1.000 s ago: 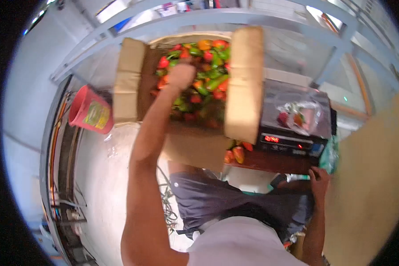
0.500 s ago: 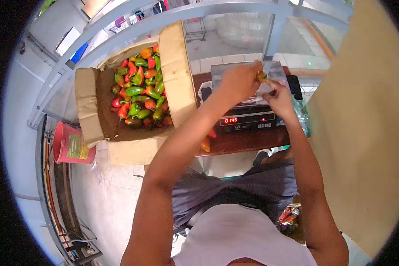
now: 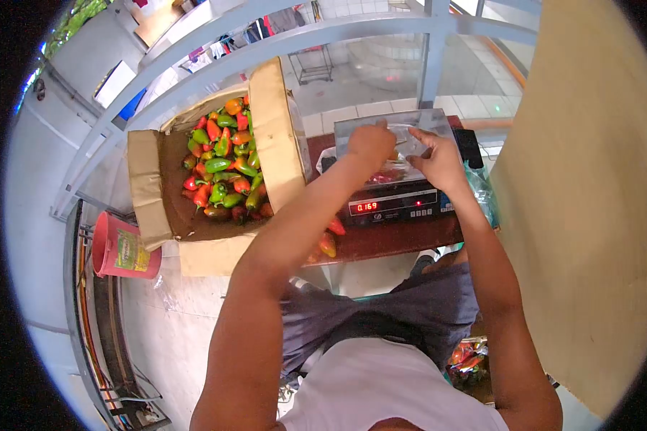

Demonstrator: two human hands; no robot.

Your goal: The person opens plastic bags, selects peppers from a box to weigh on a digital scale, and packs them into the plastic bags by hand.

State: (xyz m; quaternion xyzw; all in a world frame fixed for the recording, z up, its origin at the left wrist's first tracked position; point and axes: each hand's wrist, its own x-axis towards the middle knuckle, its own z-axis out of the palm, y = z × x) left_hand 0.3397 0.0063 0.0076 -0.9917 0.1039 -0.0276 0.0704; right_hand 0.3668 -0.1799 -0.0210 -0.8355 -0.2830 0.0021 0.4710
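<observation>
Red peppers [image 3: 387, 174] top our scale [image 3: 410, 205]

Clear, crumpled plastic bag [image 3: 402, 136] wraps them atop the scale. Our left hand [image 3: 370, 147] curls over it, grip impossible to tell; our right hand [image 3: 441, 164] parts thumb from forefinger. Dark-red table [image 3: 410, 238] beneath the scale, grey railing [image 3: 431, 61] behind.

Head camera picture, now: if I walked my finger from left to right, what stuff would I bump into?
Pink bucket, cardboard box holding peppers, left hand, right hand, green plastic bag, big tan board.
</observation>
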